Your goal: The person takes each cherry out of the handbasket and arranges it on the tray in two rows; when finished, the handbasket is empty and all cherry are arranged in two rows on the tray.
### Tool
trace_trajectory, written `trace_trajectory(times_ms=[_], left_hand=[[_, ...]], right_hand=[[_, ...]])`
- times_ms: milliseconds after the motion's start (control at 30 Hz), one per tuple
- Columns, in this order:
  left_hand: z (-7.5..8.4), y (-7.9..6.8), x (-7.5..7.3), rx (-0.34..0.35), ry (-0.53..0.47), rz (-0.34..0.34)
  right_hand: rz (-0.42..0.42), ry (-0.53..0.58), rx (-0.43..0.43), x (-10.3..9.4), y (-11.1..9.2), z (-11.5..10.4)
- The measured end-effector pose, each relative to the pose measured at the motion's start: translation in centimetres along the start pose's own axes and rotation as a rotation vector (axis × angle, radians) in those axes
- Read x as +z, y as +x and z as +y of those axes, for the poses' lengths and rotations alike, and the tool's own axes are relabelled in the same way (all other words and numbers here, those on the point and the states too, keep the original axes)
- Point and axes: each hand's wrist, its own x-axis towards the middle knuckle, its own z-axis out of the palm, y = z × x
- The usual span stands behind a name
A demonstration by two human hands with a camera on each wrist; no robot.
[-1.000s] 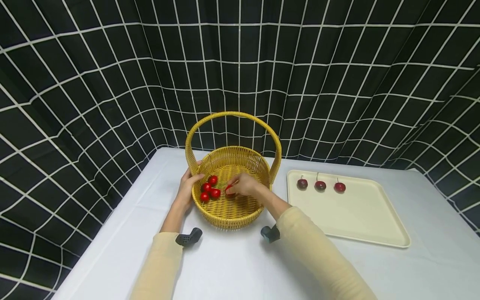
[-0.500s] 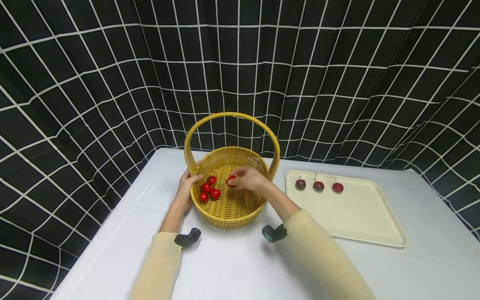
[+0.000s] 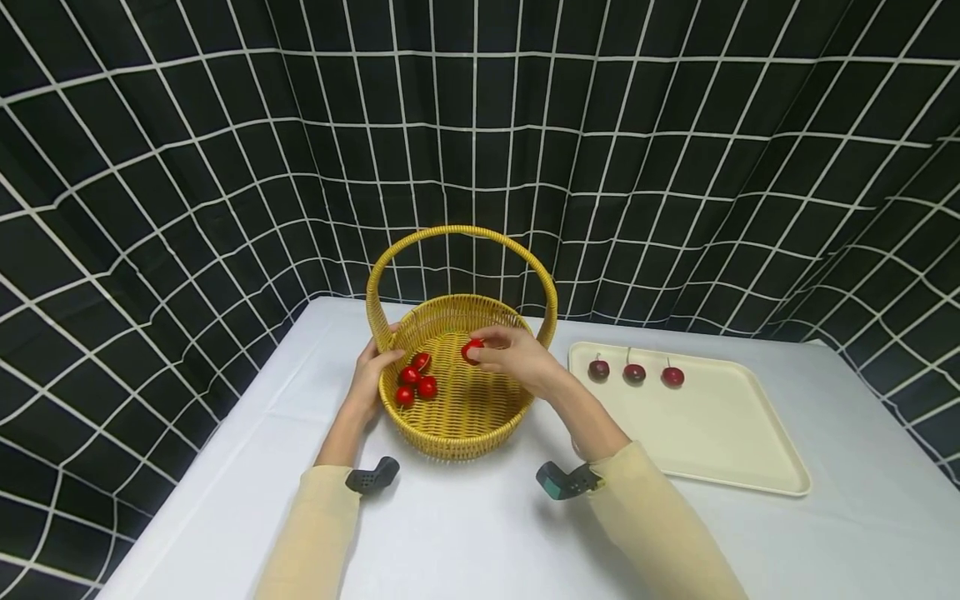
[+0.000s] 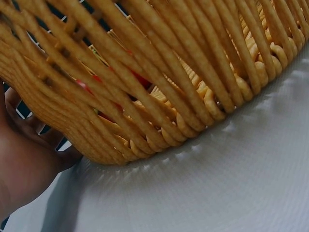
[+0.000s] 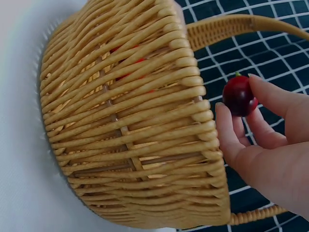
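A yellow wicker basket (image 3: 456, 446) with a tall arched handle stands on the table in the head view. My left hand (image 3: 367, 375) grips its left side, the thumb over the rim and the fingers outside; in the left wrist view that hand (image 4: 29, 159) is partly hidden behind the weave. Several red cherries (image 3: 427, 387) lie together at the left of the basket's floor. Above the basket's middle right, my right hand (image 3: 521, 360) pinches one cherry (image 3: 472, 350) between thumb and fingers. The right wrist view shows this cherry (image 5: 239, 95) dark red, at rim height, clear of the weave.
To the basket's right lies a cream tray (image 3: 720, 433) with a row of three dark cherries (image 3: 634, 373) along its far left part. A white cloth covers the table (image 3: 465, 533). A black curtain with a white grid (image 3: 480, 150) hangs behind.
My right hand has lifted the pinched cherry off the basket's floor and moved it up and slightly right. The left hand stays on the basket's side.
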Motion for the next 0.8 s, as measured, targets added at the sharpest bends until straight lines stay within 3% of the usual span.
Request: trace_trajectory(times_ms=[333, 800], left_hand=[[0.0, 0.1, -0.1, -0.01, 0.001, -0.004], [0.1, 0.0, -0.1, -0.004, -0.001, -0.013]], right_hand=[[-0.01, 0.044, -0.051, -1.0, -2.2, -0.1], [0.003, -0.028, -0.112, -2.9, -5.3, -0.2]])
